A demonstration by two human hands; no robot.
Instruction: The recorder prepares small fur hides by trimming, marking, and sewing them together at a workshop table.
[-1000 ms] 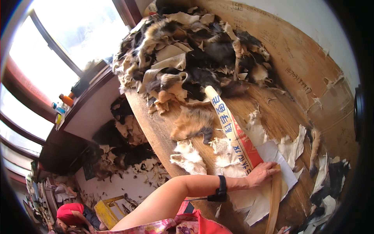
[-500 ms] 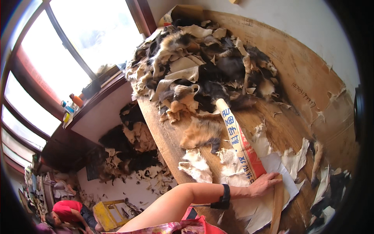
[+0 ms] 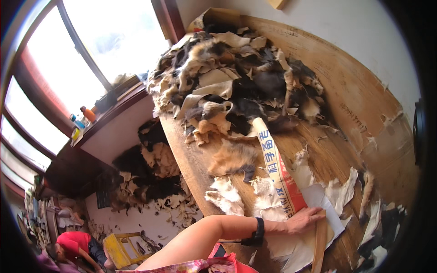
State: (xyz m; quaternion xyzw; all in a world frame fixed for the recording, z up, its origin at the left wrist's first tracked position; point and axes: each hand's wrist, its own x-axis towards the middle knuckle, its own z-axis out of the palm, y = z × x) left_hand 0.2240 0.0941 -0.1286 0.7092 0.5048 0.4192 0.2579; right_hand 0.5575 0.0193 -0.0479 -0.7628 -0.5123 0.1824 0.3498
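My left hand (image 3: 304,220), on a watch-strapped forearm from the lower edge, presses on pale sheets at the lower right, fingers lying loosely open over the top of a wooden strip (image 3: 318,243). Beside the fingertips is a white sheet (image 3: 327,204). A long printed paper piece (image 3: 271,154), cream and red, runs from the hand up across the wooden worktable (image 3: 175,150). Cream hide pieces (image 3: 225,195) and a tan fur piece (image 3: 230,159) lie to its left. My right hand is not in view.
A big heap of dark, tan and cream fur scraps (image 3: 241,82) covers the far table. More pelts (image 3: 161,159) lie beyond the left edge. A windowsill holds an orange bottle (image 3: 88,113). A person in red (image 3: 68,245) bends at lower left, beside a yellow stool (image 3: 120,250).
The whole view has shifted, so the scene sits lower in the picture. My left hand stays on the strip. Fingers with a small tool at the lower right edge have left view.
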